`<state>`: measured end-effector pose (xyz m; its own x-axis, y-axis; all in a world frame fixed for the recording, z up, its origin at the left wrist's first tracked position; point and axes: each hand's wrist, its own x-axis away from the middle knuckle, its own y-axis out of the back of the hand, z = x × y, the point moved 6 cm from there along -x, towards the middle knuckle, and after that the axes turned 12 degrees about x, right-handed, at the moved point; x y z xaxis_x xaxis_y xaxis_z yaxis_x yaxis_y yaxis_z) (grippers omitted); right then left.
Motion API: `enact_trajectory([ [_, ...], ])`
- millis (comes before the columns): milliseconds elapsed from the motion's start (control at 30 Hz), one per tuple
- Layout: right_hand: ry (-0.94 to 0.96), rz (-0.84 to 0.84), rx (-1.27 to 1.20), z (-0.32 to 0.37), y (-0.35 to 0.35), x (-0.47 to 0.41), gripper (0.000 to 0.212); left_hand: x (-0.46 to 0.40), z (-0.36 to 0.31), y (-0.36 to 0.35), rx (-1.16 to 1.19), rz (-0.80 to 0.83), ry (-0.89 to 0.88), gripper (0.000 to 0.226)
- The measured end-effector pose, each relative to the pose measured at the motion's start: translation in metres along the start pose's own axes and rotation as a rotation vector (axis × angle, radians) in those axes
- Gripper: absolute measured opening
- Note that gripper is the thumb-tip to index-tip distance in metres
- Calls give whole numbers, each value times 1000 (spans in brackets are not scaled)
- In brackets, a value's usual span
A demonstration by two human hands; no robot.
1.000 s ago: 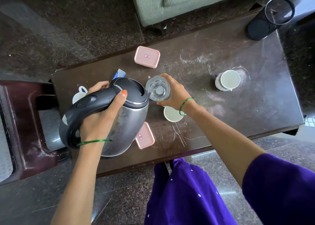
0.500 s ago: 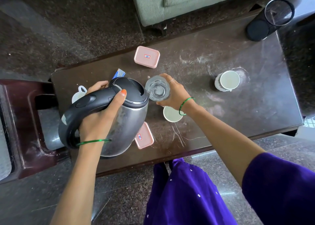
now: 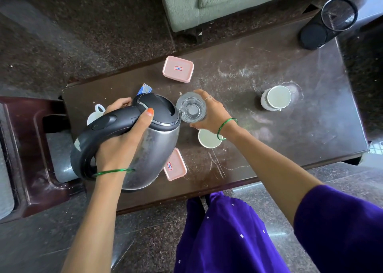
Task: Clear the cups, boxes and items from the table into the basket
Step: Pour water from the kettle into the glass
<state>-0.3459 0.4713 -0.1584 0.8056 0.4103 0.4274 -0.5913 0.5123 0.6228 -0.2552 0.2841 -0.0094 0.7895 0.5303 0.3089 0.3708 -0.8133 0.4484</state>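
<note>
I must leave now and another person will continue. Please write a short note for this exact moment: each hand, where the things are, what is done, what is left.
Left hand grips the kettle by its handle, tilted, spout at the glass.
Right hand holds that glass over the table.
On the table: two pink boxes, a paper cup on the right, another cup under the right wrist, a white cup behind the kettle, a blue packet, and a black mesh basket at the far right corner.
Done: nothing shows in the basket.
Left: put all cups, boxes and items into it.
</note>
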Motion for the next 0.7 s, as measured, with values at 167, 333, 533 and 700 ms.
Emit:
enact_trajectory([
  [167,2,-1,-4,0,0,0,91,0,0,0,-14,13,-1,38],
  [333,-1,-4,-3,1,1,0,90,1,1,0,-19,9,2,42],
  [533,-11,9,7,1,1,1,92,1,1,0,-49,46,3,37],
  [700,-10,13,14,2,2,1,91,2,-1,-2,-107,82,-6,56],
])
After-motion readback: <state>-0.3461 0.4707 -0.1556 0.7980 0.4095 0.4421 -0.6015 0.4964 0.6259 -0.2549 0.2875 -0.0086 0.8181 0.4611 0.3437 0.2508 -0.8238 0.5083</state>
